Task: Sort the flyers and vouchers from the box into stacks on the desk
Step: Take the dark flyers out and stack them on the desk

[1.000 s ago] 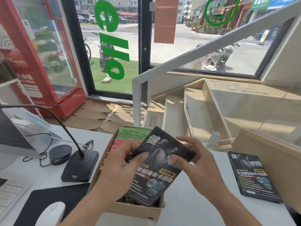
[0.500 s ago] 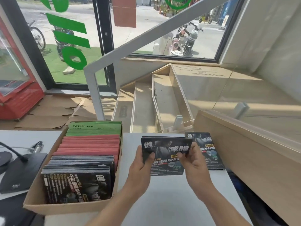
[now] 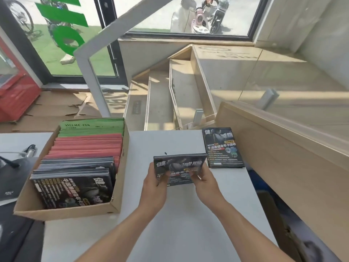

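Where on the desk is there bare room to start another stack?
Bare white desk lies between the cardboard box and the black flyer stack, beyond the held bundle. More lies near the person, right of the box. The box's left is crowded by dark desk items.

This is the front desk of a street-level gym or fitness shop. A white desk (image 3: 181,233) at the near side carries a cardboard box (image 3: 62,211) of gym flyers and vouchers. Far left, a shopfront window (image 3: 79,59) bears big green lettering, beside a red drinks fridge (image 3: 15,95). Scooters (image 3: 205,21) stand parked outside, and wooden stairs (image 3: 170,103) rise at the far middle.
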A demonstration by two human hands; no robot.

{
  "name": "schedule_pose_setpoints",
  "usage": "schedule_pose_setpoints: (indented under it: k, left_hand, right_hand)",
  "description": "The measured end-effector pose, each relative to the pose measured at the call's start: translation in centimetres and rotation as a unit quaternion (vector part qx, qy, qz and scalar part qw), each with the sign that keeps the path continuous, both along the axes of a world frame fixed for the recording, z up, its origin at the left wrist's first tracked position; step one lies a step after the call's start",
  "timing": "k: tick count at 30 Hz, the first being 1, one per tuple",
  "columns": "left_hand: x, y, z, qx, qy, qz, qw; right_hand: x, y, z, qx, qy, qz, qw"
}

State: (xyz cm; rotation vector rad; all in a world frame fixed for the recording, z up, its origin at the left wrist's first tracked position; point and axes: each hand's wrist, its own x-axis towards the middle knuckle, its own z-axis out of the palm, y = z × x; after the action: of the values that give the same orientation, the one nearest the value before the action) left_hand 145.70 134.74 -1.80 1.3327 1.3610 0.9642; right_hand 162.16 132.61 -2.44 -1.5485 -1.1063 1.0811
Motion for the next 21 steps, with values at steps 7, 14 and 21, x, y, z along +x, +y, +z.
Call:
schedule_pose_setpoints:
  k: [7, 14, 21]
  left_hand:
    - [4.1, 2.8, 0.7, -0.032, 0.061, 0.006, 0.998]
    - [13.0, 8.1, 1.8, -0.153, 0.044, -0.07, 0.985]
    - [17.4, 10.6, 0.4, -0.178, 0.084, -0.129, 0.972]
  right_hand:
    - [3.4, 1.3, 0.4, -0.051, -0.013, -0.056, 0.997]
    - [11.4, 6.3, 2.3, -0.077, -0.072, -0.213, 0.971]
    - [15.4, 11.0, 0.1, -0.148, -0.241, -0.196, 0.939]
